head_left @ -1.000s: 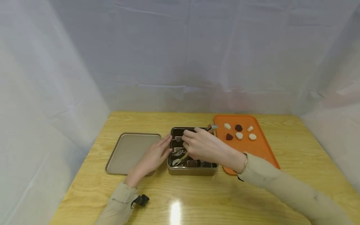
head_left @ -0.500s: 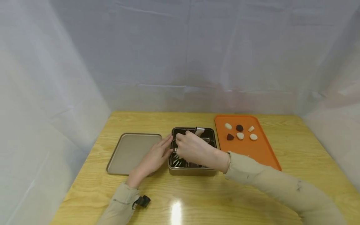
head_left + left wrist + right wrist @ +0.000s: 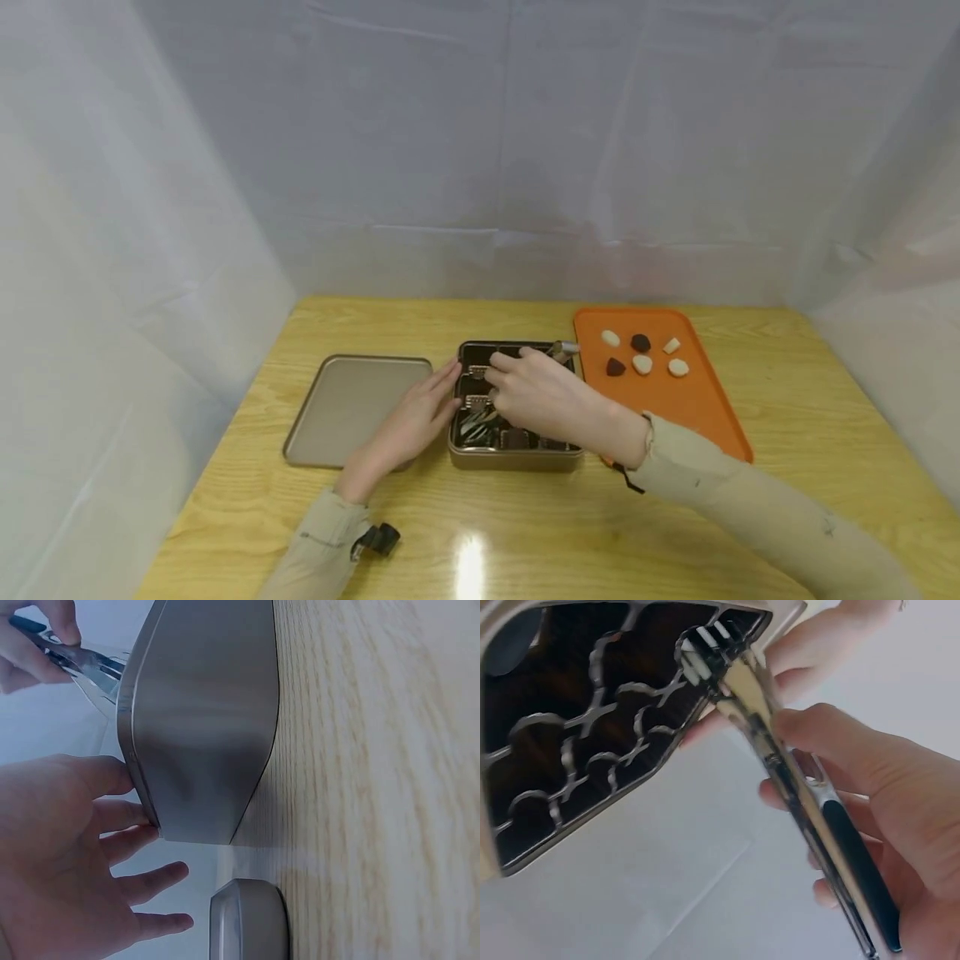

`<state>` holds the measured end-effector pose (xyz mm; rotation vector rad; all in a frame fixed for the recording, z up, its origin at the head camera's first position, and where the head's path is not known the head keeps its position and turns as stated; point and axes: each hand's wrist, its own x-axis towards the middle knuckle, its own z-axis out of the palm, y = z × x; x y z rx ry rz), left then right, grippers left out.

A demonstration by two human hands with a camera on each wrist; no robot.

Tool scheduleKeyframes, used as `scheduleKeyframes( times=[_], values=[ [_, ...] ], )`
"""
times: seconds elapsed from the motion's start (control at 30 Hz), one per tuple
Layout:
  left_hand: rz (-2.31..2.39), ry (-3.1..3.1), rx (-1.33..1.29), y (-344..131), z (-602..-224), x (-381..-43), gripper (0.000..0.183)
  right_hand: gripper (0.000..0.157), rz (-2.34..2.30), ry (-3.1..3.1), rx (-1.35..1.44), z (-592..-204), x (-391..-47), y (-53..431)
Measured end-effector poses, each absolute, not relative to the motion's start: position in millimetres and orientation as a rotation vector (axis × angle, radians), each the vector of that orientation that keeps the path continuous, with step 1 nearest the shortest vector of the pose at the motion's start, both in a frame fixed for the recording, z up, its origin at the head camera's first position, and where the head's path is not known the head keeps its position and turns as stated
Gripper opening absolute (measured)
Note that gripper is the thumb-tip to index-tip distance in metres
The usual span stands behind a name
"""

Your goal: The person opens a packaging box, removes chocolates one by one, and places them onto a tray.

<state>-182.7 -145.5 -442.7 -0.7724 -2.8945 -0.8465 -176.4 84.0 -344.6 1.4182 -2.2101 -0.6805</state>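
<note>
A bronze-coloured metal box (image 3: 515,460) with dark compartments stands mid-table. My right hand (image 3: 536,392) grips metal tongs (image 3: 859,870) with dark handle grips, thumb on one arm and fingers round the other side. In the head view the slotted tong tips (image 3: 478,432) reach down into the near-left compartment; whether anything lies between them I cannot tell. The back end of the tongs points to the far right. My left hand (image 3: 411,417) touches the box's left rim with thumb and some fingertips, fingers straight (image 3: 154,883).
Left of the box lies a shallow grey-brown metal tray or lid (image 3: 348,408). At right an orange tray (image 3: 667,404) carries several small pieces, among them a dark piece (image 3: 640,342) and a white piece (image 3: 678,367). Pale sheeting (image 3: 420,167) surrounds the wooden table.
My right hand shifted left with the tongs, then came back right; the tips stay over the near-left compartment. A pale piece seen at the tips earlier no longer shows. My left hand stayed put.
</note>
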Motion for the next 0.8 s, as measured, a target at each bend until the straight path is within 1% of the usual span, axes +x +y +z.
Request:
scheduleKeyframes(
  times=[0.07, 0.27, 0.47, 0.6, 0.7, 0.8],
  values=[
    [-0.854, -2.903, -0.77, -146, -443, -183, 0.057, 0.007, -0.636, -2.203, 1.409, -345, -177, 92],
    [-0.852, -2.925, -0.77, -148, -442, -183, 0.058, 0.021, -0.446, -2.138, 1.339, -354, -179, 118],
    [-0.856, -2.936, -0.767, -150, -441, -182, 0.058, 0.024, -0.213, -1.97, 1.242, -375, -180, 140],
    [-0.855, -2.933, -0.763, -150, -441, -182, 0.058, 0.03, -0.114, -1.936, 1.193, -387, -180, 150],
    [-0.867, -2.922, -0.762, -150, -441, -182, 0.058, 0.03, -0.085, -1.96, 1.172, -394, -180, 155],
    [-0.874, -2.921, -0.769, -150, -440, -183, 0.058, 0.021, -0.081, -1.976, 1.159, -398, -179, 159]
  ],
)
